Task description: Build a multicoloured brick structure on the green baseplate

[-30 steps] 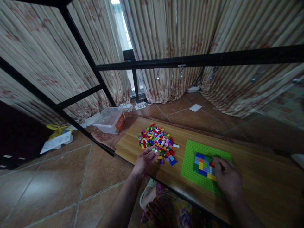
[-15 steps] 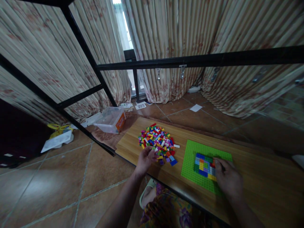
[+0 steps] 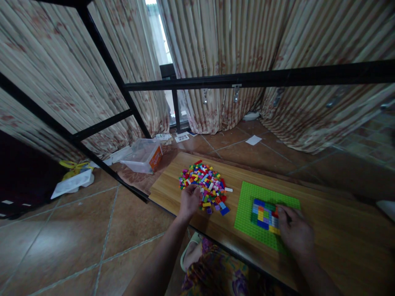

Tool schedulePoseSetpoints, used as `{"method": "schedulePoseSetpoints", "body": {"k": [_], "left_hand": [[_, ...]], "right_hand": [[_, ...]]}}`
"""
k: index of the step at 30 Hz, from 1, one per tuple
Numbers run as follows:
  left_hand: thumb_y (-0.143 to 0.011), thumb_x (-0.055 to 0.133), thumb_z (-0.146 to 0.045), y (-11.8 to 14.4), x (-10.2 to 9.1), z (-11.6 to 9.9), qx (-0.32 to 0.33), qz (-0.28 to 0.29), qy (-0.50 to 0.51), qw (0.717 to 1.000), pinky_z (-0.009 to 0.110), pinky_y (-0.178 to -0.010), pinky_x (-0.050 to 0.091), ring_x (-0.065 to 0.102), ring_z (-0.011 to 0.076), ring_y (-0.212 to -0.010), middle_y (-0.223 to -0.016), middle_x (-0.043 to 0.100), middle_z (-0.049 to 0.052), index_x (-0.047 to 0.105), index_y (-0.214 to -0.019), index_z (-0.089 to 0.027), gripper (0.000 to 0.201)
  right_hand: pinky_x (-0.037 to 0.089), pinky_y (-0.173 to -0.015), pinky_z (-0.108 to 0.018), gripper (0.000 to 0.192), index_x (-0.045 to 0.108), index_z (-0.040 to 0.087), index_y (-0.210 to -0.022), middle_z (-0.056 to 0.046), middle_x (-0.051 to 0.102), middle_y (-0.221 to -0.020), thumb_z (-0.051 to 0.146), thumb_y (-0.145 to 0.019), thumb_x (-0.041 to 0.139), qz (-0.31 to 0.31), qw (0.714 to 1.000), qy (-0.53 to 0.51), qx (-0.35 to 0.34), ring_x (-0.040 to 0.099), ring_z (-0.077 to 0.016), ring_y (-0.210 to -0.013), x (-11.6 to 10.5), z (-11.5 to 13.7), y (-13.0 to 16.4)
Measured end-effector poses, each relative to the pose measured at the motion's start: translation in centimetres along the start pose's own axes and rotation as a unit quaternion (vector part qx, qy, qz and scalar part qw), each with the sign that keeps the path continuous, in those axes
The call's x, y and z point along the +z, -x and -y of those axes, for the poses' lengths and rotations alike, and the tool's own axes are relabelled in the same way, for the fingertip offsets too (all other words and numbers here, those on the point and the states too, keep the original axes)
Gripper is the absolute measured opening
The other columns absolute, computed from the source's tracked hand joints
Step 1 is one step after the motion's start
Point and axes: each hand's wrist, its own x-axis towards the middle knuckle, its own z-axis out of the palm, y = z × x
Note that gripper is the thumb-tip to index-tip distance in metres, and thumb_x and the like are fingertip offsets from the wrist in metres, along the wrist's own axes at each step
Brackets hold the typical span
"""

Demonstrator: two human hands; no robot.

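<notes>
Left hand (image 3: 189,200) curled into brick pile (image 3: 205,183), grip unclear to us; right hand (image 3: 294,234) pins baseplate (image 3: 247,209), fingertips pressing bricks (image 3: 264,214).

So there's a loose heap of small plastic bricks in mixed colours (image 3: 205,183) sitting toward the left end of the light wooden table (image 3: 324,222), spread flat in a rough oval with a few strays along its near and right edges, like a white piece and a blue one. Just right of it lies a square bright green studded baseplate (image 3: 247,205), flat on the table and turned a bit. On its right half there's a flat patch of pressed-on bricks in blue, yellow, green, red and pale tones (image 3: 264,214), packed tight in a rough rectangle.
</notes>
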Motion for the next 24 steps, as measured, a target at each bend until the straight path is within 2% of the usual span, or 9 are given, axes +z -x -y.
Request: {"method": "schedulePoseSetpoints", "body": {"k": [5, 13, 16, 19, 24], "left_hand": [[-0.079, 0.053, -0.023, -2.3, 0.3, -0.4, 0.001, 0.001, -0.045, 0.999, 0.019, -0.041, 0.037, 0.048, 0.0085, -0.04, -0.054, 0.054, -0.005, 0.061, -0.082, -0.016, 0.011], [-0.08, 0.053, -0.02, -4.2, -0.1, -0.2, -0.007, 0.002, -0.079, 0.997, 0.016, -0.04, 0.033, 0.045, 0.0066, -0.039, -0.054, 0.057, -0.004, 0.067, -0.099, -0.015, 0.024], [-0.082, 0.051, -0.024, -3.7, -0.1, -0.5, -0.006, 0.001, -0.069, 0.998, 0.017, -0.04, 0.033, 0.044, 0.0068, -0.038, -0.055, 0.056, -0.004, 0.065, -0.106, -0.014, 0.029], [-0.082, 0.052, -0.029, -2.3, 0.5, -1.1, 0.0, 0.015, -0.049, 0.999, 0.018, -0.043, 0.039, 0.048, 0.0077, -0.043, -0.059, 0.057, -0.004, 0.064, -0.101, -0.014, 0.027], [-0.075, 0.061, -0.032, 1.5, 2.7, -1.1, -0.019, 0.092, 0.004, 0.996, 0.022, -0.051, 0.047, 0.055, 0.0108, -0.052, -0.067, 0.062, -0.001, 0.065, -0.092, -0.016, 0.023]], "right_hand": [[0.049, -0.082, -0.038, 0.045, 0.068, 0.019, -0.093, -0.01, 0.068, -0.097, 0.048, -0.09, 0.034, -0.008, 1.0, -0.002, -0.012, 0.062, -0.0249, -0.09, 0.0, 0.1, 0.0], [0.049, -0.083, -0.038, 0.045, 0.068, 0.019, -0.094, -0.01, 0.068, -0.098, 0.048, -0.09, 0.034, -0.006, 1.0, -0.005, -0.001, 0.062, -0.0242, -0.09, -0.1, 0.2, 0.0], [0.049, -0.083, -0.039, 0.045, 0.068, 0.019, -0.094, -0.01, 0.067, -0.098, 0.048, -0.09, 0.035, -0.004, 1.0, -0.012, 0.004, 0.062, -0.0242, -0.09, -0.1, 0.2, -0.1], [0.049, -0.084, -0.039, 0.044, 0.068, 0.019, -0.094, -0.01, 0.068, -0.097, 0.048, -0.091, 0.035, -0.003, 1.0, -0.029, 0.006, 0.062, -0.0238, -0.09, -0.1, 0.5, -0.1], [0.048, -0.087, -0.04, 0.048, 0.069, 0.018, -0.097, -0.011, 0.068, -0.1, 0.048, -0.093, 0.031, -0.007, 0.998, -0.059, 0.039, 0.061, -0.0242, -0.095, -0.3, 1.1, -0.1]]}}
